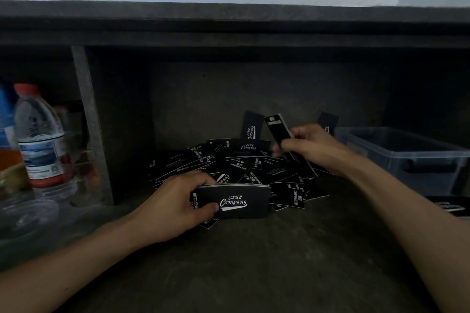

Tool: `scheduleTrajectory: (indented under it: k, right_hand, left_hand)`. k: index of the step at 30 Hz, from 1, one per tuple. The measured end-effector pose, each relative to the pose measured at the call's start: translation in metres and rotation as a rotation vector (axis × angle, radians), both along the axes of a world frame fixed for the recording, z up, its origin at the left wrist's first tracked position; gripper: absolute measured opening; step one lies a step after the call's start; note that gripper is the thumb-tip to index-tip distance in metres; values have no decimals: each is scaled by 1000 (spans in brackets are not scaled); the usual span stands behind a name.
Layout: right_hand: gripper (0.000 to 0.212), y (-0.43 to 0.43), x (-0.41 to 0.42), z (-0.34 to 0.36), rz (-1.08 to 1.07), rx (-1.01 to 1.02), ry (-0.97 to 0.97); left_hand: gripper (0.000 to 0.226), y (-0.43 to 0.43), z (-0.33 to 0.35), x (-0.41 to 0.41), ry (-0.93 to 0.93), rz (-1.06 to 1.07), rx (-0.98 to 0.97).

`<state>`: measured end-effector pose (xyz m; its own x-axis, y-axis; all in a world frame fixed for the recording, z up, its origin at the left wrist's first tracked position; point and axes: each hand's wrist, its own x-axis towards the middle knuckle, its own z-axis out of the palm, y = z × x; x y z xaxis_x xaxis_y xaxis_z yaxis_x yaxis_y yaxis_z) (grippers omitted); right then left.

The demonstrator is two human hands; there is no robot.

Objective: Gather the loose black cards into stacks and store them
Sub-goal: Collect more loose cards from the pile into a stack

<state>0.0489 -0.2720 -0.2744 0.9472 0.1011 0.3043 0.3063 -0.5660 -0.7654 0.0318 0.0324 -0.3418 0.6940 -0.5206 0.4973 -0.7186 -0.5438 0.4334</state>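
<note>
Two stacks: left hand [173, 201] fingers grip the logo stack [244, 201], right hand [307, 146] fingers pinch the tilted stack [277, 127].

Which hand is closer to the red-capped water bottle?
Left. The left hand grips a card stack right of the water bottle; the right hand holds cards farther right, near the plastic bin.

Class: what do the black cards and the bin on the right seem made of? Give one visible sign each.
The black cards look like matte printed cardstock: thin pale edges show along the held stack. The bin is probably translucent plastic: its walls are see-through.
</note>
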Motion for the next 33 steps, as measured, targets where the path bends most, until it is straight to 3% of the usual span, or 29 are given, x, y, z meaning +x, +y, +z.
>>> scheduleTrajectory:
  k: [7,11,15,17,19,21,22,24,26,30,33]
  right_hand:
    - [25,2,-3,-4,142,-126,131]
    - [40,8,-1,-9,221,-60,177]
    - [18,18,2,-20,356,-138,263]
    - [19,20,-2,-18,461,-66,396]
    - [17,20,-7,-13,492,152,490]
    - [20,11,3,-11,346,344,389]
    - [26,3,12,-12,174,320,243]
    - [42,-21,29,-19,-204,32,-37]
    - [46,-37,33,-27,-399,-322,-14]
    - [53,-43,29,-42,-341,-688,303]
    - [43,-39,29,-32,-303,-712,276]
  left_hand:
    - [27,0,0,-1,-22,6,1]
    - [38,0,1,-4,-37,16,-17]
    - [49,0,-2,-1,26,16,-57]
    - [59,1,-2,0,106,-20,-101]
    - [68,1,-1,0,140,-66,-87]
    - [65,0,0,-2,104,-85,-50]
    - [60,-1,0,-2,73,-89,-41]
    - [51,0,-1,-1,16,-102,-30]
    - [46,0,-1,-1,-24,-99,-13]
    - [40,0,-1,-1,-34,-86,-5]
    - [34,0,-1,0,-8,-87,-14]
